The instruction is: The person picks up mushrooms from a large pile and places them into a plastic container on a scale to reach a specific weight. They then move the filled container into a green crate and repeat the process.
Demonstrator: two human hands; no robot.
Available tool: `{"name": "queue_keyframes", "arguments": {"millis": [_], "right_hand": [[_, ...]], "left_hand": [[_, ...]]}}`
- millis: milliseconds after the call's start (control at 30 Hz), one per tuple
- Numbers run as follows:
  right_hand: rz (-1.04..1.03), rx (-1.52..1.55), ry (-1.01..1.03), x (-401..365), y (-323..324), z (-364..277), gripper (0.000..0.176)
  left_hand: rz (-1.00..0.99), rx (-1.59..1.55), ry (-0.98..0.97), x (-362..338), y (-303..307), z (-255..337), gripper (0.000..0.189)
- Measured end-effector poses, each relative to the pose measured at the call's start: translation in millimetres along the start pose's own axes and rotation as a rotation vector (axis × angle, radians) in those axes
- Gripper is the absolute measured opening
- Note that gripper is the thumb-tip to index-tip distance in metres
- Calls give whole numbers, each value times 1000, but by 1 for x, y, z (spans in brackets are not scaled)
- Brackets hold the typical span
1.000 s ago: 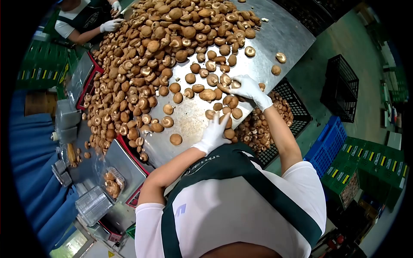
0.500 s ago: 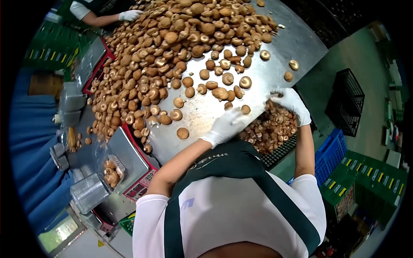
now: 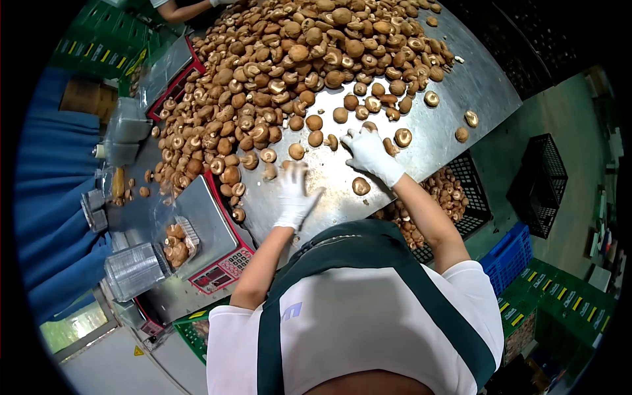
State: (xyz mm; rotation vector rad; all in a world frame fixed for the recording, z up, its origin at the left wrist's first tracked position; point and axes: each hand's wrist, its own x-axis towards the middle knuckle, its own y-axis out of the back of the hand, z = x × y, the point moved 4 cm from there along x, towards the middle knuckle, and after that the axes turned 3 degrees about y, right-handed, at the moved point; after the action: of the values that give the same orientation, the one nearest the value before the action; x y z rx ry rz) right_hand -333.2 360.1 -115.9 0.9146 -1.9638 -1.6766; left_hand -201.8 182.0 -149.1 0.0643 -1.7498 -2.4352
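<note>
A big heap of brown shiitake mushrooms (image 3: 289, 72) covers the far part of the metal table (image 3: 336, 204), with loose ones along its near edge. My left hand (image 3: 294, 197), white-gloved and slightly blurred, lies low over the metal with fingers spread, beside a few mushrooms at its fingertips. Reaching farther in, my right hand (image 3: 372, 157), also gloved, has its fingers stretched over the table; a mushroom (image 3: 370, 126) shows at its fingertips and another (image 3: 390, 147) lies against its right side. Nearer me, a single mushroom (image 3: 361, 186) rests between the two hands.
Below the table's right edge stands a black crate (image 3: 475, 197) holding mushrooms. A red-framed scale (image 3: 220, 263) with a filled clear tray (image 3: 178, 245) is at left, near stacked clear trays (image 3: 135, 271). Another person's arm (image 3: 187, 11) shows beyond the heap.
My right hand has left the crate side and come up onto the table among loose mushrooms. My left hand has moved left across the metal. The view has shifted slightly.
</note>
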Motion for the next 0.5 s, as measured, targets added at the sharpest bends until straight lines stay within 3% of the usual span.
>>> {"name": "queue_keyframes", "arguments": {"millis": [100,233,367,400,433,467,500], "right_hand": [[36,129,14,-33,-4,13,44],[65,108,-10,-90,-5,32,38],[-47,89,-172,-144,0,53,36],[-191,134,-302,-150,5,61,36],[-336,179,-433,-158,14,68,36],[-348,118,-409,-169,19,78,35],[-358,59,-387,-179,23,90,34]], "left_hand": [[31,-4,-195,-10,-18,50,67],[-34,-206,-310,4,-25,101,64],[-456,-359,-440,14,-41,172,79],[-376,-267,-576,5,-49,184,87],[-435,-292,-570,1,-49,197,93],[-487,-335,-618,0,-53,205,93],[-684,-403,-696,4,-48,214,86]]}}
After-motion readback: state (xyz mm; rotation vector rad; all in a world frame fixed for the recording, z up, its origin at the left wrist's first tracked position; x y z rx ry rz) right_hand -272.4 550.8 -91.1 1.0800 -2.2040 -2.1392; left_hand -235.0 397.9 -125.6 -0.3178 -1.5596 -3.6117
